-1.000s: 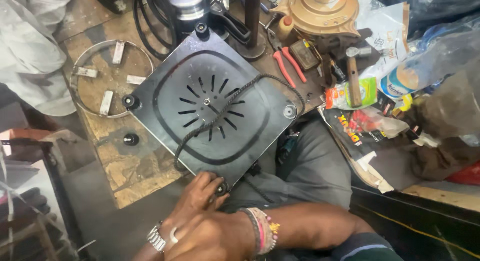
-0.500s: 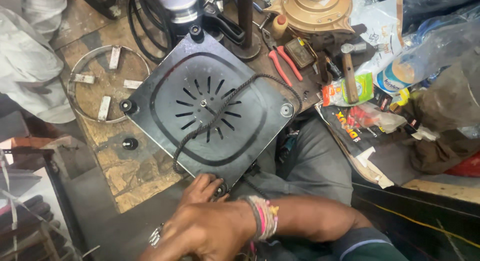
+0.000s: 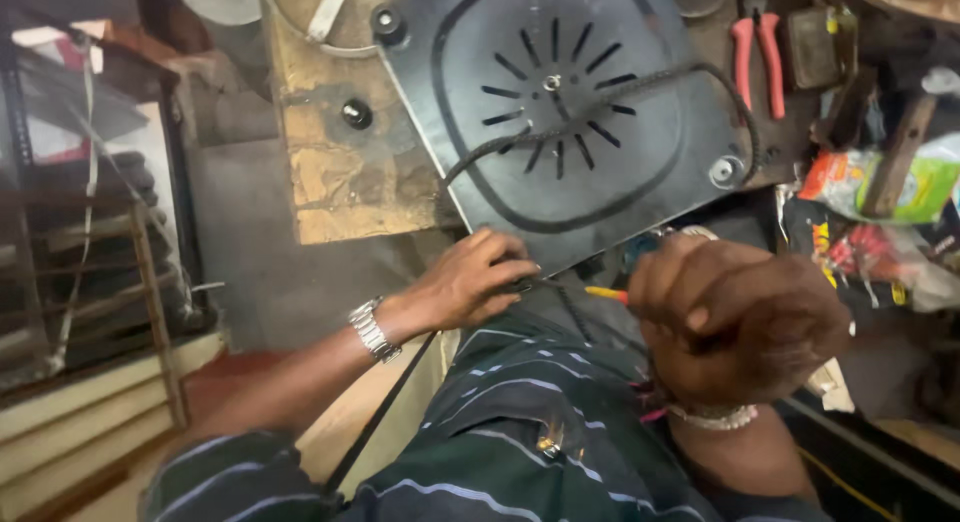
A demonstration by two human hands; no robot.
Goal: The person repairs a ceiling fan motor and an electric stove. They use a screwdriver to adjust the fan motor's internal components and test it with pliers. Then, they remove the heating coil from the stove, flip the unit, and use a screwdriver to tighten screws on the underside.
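A black square appliance base (image 3: 650,182) lies upside down on the bench, with radial vent slots and a braided black cord (image 3: 690,74) looped across it. My left hand (image 3: 470,282), a metal watch on its wrist, curls its fingers over the base's near corner, where the cord runs off. My right hand (image 3: 740,322) is a closed fist just right of that corner, above my lap. A thin tool with a yellow-orange end (image 3: 606,294) sticks out of the fist towards my left hand. Most of the tool is hidden.
Red-handled pliers (image 3: 755,52) lie at the base's far right. A wooden-handled hammer (image 3: 892,162) and coloured packets (image 3: 850,182) crowd the right side. A small black knob (image 3: 356,113) sits on the worn wooden bench (image 3: 340,182). A shelf rack (image 3: 90,242) stands on the left.
The view has dropped closer to the base. My hands, bunched together at the near corner before, have parted: the left stays on the corner, the right has moved right as a fist.
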